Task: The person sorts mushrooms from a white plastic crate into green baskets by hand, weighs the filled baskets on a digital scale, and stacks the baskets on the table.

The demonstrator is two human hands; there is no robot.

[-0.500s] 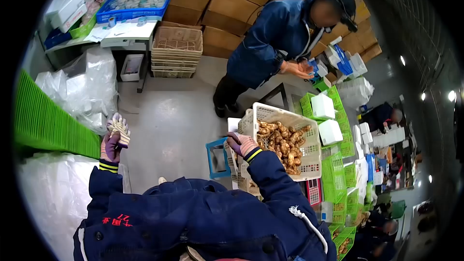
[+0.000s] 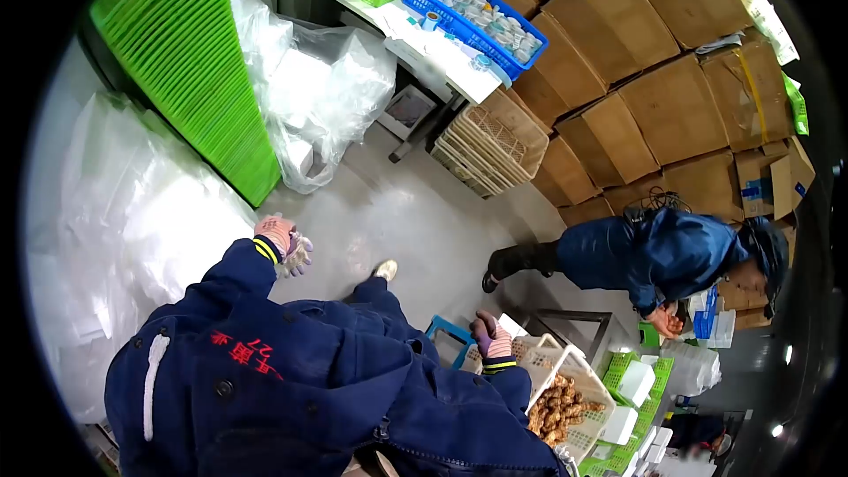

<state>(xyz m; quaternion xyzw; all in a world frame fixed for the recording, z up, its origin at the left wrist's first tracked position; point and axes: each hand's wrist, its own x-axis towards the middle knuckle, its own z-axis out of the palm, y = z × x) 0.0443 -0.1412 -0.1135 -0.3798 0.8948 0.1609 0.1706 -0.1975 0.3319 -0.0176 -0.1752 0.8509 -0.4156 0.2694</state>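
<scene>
Grey floor [image 2: 397, 203] beyond; left hand [image 2: 276, 234] seemingly grips a glove [image 2: 299, 258], likely soft, pinchable anywhere; right hand [image 2: 488, 336], can't tell

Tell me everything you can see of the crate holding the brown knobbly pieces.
The crate is cream-white, looks like plastic, and has perforated walls and an open top. Knobbly brown pieces lie inside, leaving part of its inner surface bare. It sits low in the picture, right of centre, near the person's right hand. The right sleeve hides part of it, so I cannot tell its full outline, what supports it or whether the hand touches it.
</scene>
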